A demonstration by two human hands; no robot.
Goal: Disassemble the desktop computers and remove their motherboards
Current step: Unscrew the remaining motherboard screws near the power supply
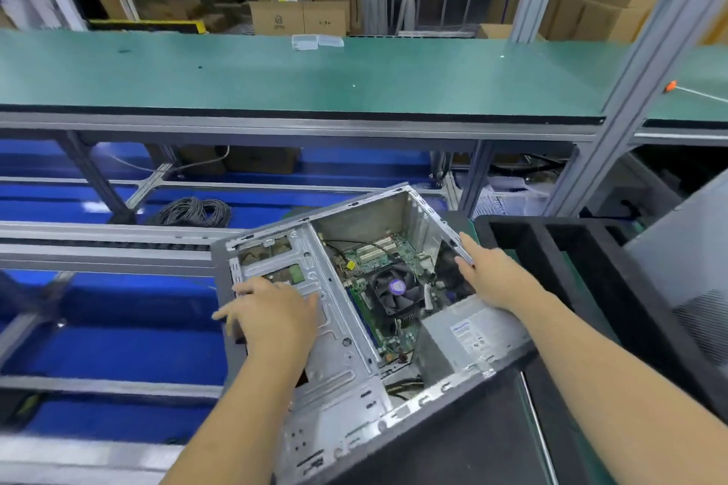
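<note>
Grey steel desktop case (338,331) lies open-side up at the near tabletop (492,441) edge, side panel off, while the motherboard (378,272), one fan cooler (396,289) and one power supply (468,335) sit inside, so I judge removal barely begun. My left hand (275,315) presses spread fingers on the drive cage; my right hand (492,276) rests straight-fingered on the case rim, neither grip closed. Count: one case, one board, two hands.

Two bare forearms, no sleeves, left hand (272,311) and right hand (494,276) ungloved, no jewellery
</note>
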